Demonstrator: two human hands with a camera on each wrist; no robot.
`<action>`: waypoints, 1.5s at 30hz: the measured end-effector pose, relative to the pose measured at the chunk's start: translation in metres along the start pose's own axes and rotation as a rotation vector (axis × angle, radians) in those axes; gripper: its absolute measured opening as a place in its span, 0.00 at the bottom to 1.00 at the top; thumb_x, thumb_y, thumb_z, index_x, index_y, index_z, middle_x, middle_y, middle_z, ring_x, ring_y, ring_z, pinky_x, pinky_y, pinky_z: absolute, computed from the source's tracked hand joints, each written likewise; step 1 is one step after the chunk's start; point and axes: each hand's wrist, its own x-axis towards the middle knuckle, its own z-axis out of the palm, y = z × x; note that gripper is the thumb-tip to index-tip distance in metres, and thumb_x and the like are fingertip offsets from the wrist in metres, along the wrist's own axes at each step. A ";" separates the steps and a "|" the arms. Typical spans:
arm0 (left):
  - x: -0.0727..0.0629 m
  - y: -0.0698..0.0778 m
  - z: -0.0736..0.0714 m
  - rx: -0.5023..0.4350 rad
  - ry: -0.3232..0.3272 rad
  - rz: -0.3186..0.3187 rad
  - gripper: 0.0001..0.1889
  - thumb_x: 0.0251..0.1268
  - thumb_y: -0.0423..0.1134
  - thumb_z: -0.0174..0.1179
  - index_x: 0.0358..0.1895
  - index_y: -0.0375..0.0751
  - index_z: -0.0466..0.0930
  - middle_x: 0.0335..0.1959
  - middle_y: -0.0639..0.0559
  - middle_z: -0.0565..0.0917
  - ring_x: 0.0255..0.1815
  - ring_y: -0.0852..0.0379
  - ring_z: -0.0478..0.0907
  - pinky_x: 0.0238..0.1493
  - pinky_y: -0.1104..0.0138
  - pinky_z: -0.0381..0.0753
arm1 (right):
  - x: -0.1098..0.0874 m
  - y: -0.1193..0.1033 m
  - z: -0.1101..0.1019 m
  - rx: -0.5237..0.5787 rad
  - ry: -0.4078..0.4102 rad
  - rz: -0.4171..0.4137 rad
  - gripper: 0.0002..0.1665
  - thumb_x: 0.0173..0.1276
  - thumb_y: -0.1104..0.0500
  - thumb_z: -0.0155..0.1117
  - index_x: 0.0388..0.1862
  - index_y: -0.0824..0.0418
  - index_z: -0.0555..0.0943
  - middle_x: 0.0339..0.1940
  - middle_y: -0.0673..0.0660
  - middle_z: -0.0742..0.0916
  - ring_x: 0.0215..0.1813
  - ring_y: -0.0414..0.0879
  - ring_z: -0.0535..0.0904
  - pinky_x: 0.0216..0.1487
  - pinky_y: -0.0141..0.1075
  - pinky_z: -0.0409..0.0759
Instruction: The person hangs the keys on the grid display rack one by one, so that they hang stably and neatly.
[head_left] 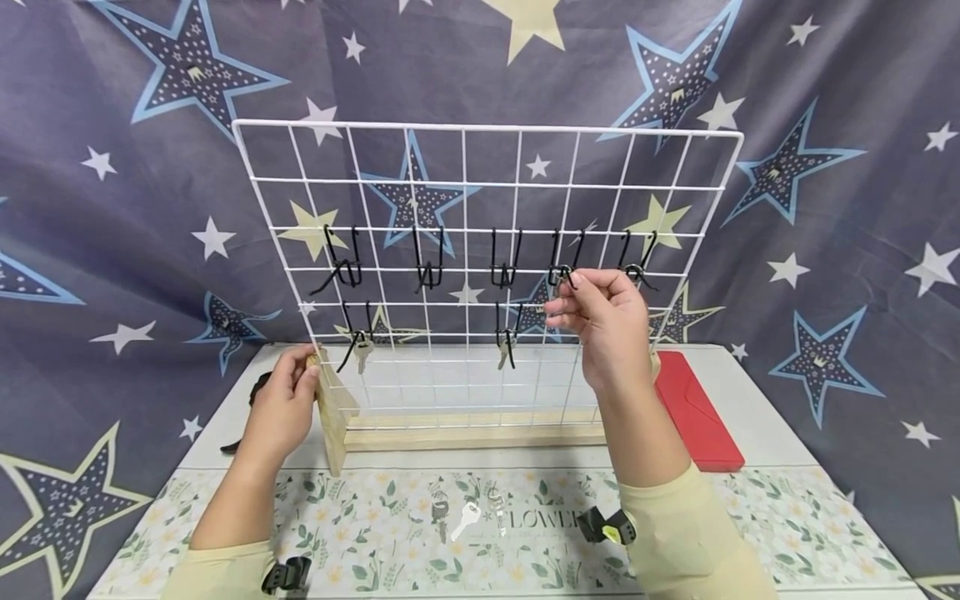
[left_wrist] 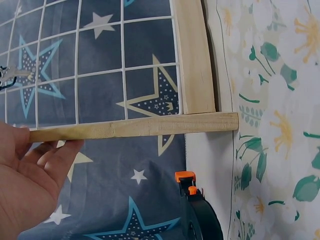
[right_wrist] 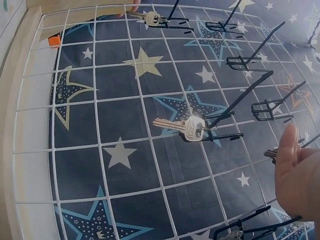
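**Key (right_wrist: 270,154) pinched at second upper hook from the right (head_left: 555,250); stand steadied at left**

Key: at the fingertips of the right hand (head_left: 611,321), pinched between thumb and fingers. Whether it is seated on the prong: cannot tell, fingers cover the spot. Left hand (head_left: 281,400) grips the wooden end piece (head_left: 332,421), thumb on one face, fingers on the other.

Risks (judged): key drops if let go while only on the prong's tip; a hard push could unseat the hook or rock the wire grid (head_left: 465,229), more so if the left hand releases. Knuckles could snag the rightmost hook (head_left: 634,273), just beside.

Room: open squares below the hand, right of the hanging key (head_left: 503,357); free air in front of the grid, over the floral mat (head_left: 322,508). Starry backdrop (head_left: 45,133) limits the rear; red envelope (head_left: 697,408) lies right of the stand.
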 end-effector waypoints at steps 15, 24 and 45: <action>0.001 0.000 0.000 0.010 0.008 -0.001 0.24 0.81 0.49 0.36 0.74 0.46 0.59 0.67 0.37 0.73 0.61 0.37 0.76 0.61 0.43 0.76 | -0.019 0.001 -0.004 -0.034 -0.055 0.044 0.03 0.70 0.68 0.62 0.39 0.65 0.76 0.29 0.57 0.83 0.24 0.45 0.83 0.27 0.36 0.88; 0.001 0.000 0.001 0.006 0.002 -0.001 0.25 0.81 0.50 0.36 0.74 0.45 0.58 0.68 0.37 0.72 0.63 0.37 0.74 0.63 0.43 0.75 | -0.037 0.011 -0.015 -0.169 -0.194 0.076 0.03 0.71 0.67 0.61 0.40 0.64 0.76 0.30 0.56 0.83 0.27 0.44 0.83 0.31 0.36 0.89; 0.000 0.001 0.001 0.003 0.016 0.009 0.24 0.82 0.48 0.36 0.74 0.45 0.59 0.66 0.36 0.74 0.60 0.38 0.76 0.61 0.43 0.77 | -0.061 0.041 -0.042 -0.500 -0.486 0.288 0.09 0.70 0.61 0.63 0.41 0.68 0.77 0.31 0.58 0.83 0.31 0.46 0.82 0.36 0.38 0.87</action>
